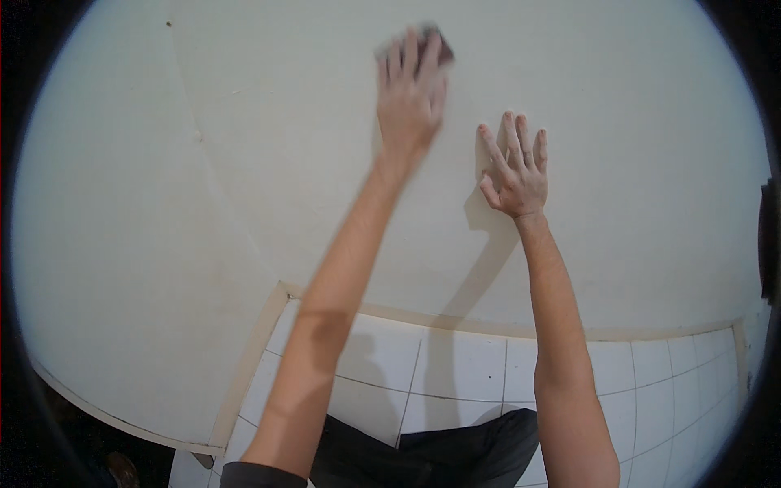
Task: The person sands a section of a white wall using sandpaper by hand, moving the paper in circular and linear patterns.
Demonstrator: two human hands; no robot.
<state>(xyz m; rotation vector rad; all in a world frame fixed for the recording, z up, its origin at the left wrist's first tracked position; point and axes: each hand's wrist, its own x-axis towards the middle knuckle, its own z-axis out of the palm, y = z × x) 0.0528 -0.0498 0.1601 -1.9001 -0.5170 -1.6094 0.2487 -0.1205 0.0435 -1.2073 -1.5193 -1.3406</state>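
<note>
High on the pale wall (301,163), my left hand (407,104) presses a dark brown piece of sandpaper (444,50) against the surface. Motion blurs the fingers and the piece, and the hand covers much of it. Lower and to the right, my right hand (521,179) rests on the same wall with its fingers spread and nothing in it. Whitish dust coats the fingers of the right hand.
White floor tiles (464,366) meet the wall along a cream skirting strip (390,314). At left, another wall section (122,325) joins at a corner. My dark-clothed legs (423,455) are at the bottom. A dark object (768,244) stands at the right rim.
</note>
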